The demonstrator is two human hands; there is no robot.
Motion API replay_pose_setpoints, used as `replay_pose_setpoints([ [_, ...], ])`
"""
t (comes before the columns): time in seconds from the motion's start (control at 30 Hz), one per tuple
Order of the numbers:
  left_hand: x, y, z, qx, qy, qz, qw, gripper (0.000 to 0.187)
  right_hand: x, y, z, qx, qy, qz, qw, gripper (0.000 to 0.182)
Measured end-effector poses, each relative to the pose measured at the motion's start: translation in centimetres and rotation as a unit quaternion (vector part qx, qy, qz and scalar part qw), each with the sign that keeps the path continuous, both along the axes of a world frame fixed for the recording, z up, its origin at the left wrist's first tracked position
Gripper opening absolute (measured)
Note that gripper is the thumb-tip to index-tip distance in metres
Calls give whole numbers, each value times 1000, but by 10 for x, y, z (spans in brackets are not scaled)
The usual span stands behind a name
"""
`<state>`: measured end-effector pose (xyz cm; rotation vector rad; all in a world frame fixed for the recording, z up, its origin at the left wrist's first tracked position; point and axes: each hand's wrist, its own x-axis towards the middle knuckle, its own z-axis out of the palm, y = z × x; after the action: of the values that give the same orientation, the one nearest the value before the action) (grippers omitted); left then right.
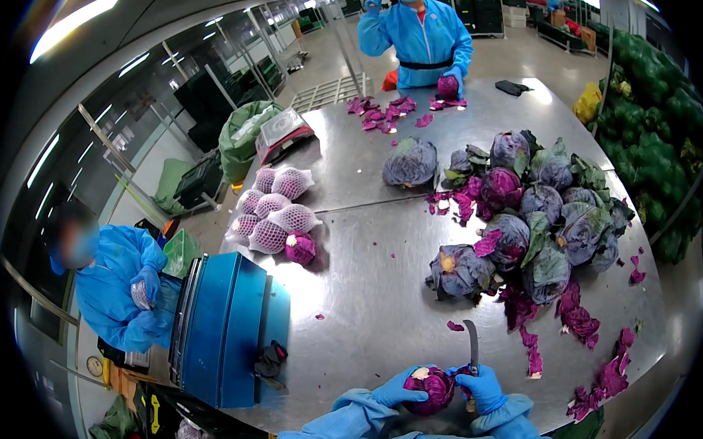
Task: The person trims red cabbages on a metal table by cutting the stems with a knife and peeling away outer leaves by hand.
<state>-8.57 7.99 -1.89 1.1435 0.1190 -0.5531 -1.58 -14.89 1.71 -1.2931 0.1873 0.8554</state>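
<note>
My left hand [401, 388], in a blue glove, is closed around the side of a peeled red cabbage [437, 394] with its pale stem end up. In my right hand [485, 390], also gloved, is a curved knife [473, 344], its blade pointing away from me. The fingers of this hand are close against the cabbage's right side; whether the blade touches it I cannot see. A small purple leaf scrap [455, 326] lies just left of the blade tip. Beyond the knife sits an unpeeled red cabbage [460, 271] with its cut stem showing.
A pile of unpeeled cabbages [579, 231] and torn leaves [613, 372] cover the metal table's [356, 297] right. Net-wrapped cabbages [270, 217], a scale [281, 132] and a blue box [220, 327] are left. One co-worker [419, 44] stands opposite, another [121, 281] at left.
</note>
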Motion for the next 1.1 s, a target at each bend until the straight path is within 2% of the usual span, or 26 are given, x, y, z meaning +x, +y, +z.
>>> replay_pose_setpoints([
  [0.17, 3, 0, -7, -46, -13, -8, 999, 80, -4, 5, 10, 22, 30, -81, 996, 19],
  [0.37, 3, -2, 1, -87, 0, 1, 996, 84, -3, 2, 12, 76, 42, -90, 992, 20],
  [0.47, -1, -1, 15, -123, 32, 11, 992, 87, 6, -7, 7, 173, 94, -158, 967, 22],
  [0.57, -9, 6, 22, -168, 68, 43, 983, 88, 24, -30, 31, 141, 10, -213, 967, 20],
  [0.63, -16, 9, 20, -171, 83, 85, 978, 88, 37, -44, 25, -18, -105, -240, 965, 20],
  [0.67, -19, 10, 10, -178, 87, 113, 974, 85, 43, -53, 16, -27, -160, -223, 961, 21],
  [0.7, -18, 13, 2, -123, 76, 134, 980, 84, 47, -65, 13, -90, -192, -168, 963, 24],
  [0.73, -15, 15, -2, -68, 63, 155, 984, 82, 52, -75, 6, -222, -357, -121, 899, 25],
  [0.77, -14, 15, -4, -12, 50, 175, 983, 81, 58, -84, -6, -343, -503, -68, 790, 25],
  [0.87, -11, 7, -11, 180, -41, 226, 956, 82, 68, -117, -48, -370, -429, -108, 817, 25],
  [0.9, -2, -1, -13, 235, -76, 229, 942, 83, 67, -135, -73, -402, -452, -107, 789, 23],
  [0.93, 2, -8, 9, 239, -104, 225, 939, 88, 61, -150, -89, -422, -399, -115, 806, 23],
  [0.97, 4, -11, 8, 297, -149, 204, 921, 92, 50, -168, -97, -440, -342, -128, 821, 24],
  [1.0, 5, -12, 5, 312, -199, 195, 908, 93, 40, -179, -98, -501, -367, -150, 770, 27],
  [1.03, 5, -14, 0, 328, -245, 196, 891, 95, 34, -187, -83, -546, -351, -130, 750, 39],
  [1.1, -3, -18, -4, 357, -245, 188, 882, 99, 25, -181, -34, -550, -396, -210, 705, 51],
])
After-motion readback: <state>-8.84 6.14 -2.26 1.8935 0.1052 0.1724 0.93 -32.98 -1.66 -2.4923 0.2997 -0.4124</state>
